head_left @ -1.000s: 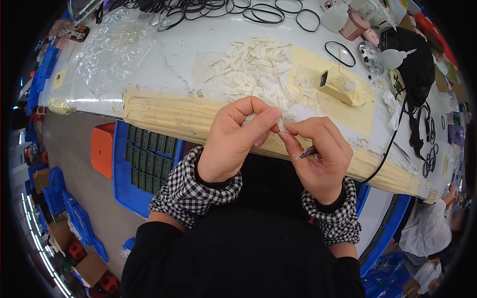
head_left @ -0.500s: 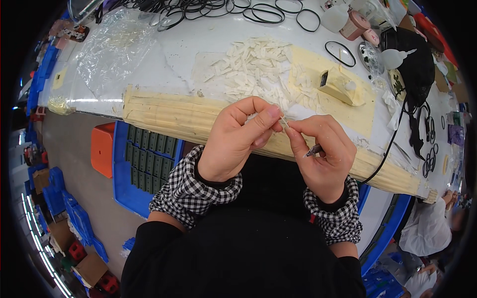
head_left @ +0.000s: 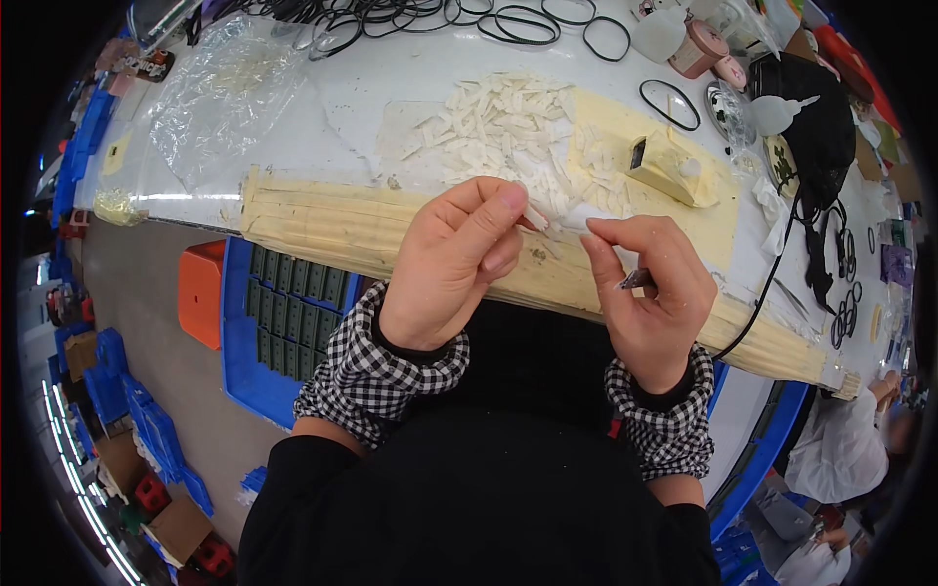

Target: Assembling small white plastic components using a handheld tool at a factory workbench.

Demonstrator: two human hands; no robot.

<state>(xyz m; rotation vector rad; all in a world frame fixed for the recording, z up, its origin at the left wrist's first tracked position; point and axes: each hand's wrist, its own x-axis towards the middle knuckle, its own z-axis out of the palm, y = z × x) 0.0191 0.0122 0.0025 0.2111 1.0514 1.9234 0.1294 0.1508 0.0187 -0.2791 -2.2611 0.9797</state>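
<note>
My left hand (head_left: pixel 454 264) pinches a small white plastic piece (head_left: pixel 535 219) between thumb and fingertips, just over the near edge of the table. My right hand (head_left: pixel 653 293) is close beside it, fingers curled around a thin dark tool (head_left: pixel 635 280) whose tip pokes out by the palm. Its forefinger reaches toward the white piece. Behind both hands lies a heap of small white plastic pieces (head_left: pixel 503 122) on the white tabletop (head_left: pixel 391 78). Both wrists wear black-and-white checked cuffs.
A cream block with a dark slot (head_left: pixel 669 168) sits on a yellow mat right of the heap. Black rubber rings (head_left: pixel 518 24) lie at the far edge, a clear plastic bag (head_left: pixel 220 93) at left, a black cable (head_left: pixel 782 264) at right. A blue tray (head_left: pixel 278 313) and orange bin (head_left: pixel 202 293) sit below the table.
My hands have drawn slightly apart; the right hand has shifted a little to the right while the left keeps the white piece pinched.
</note>
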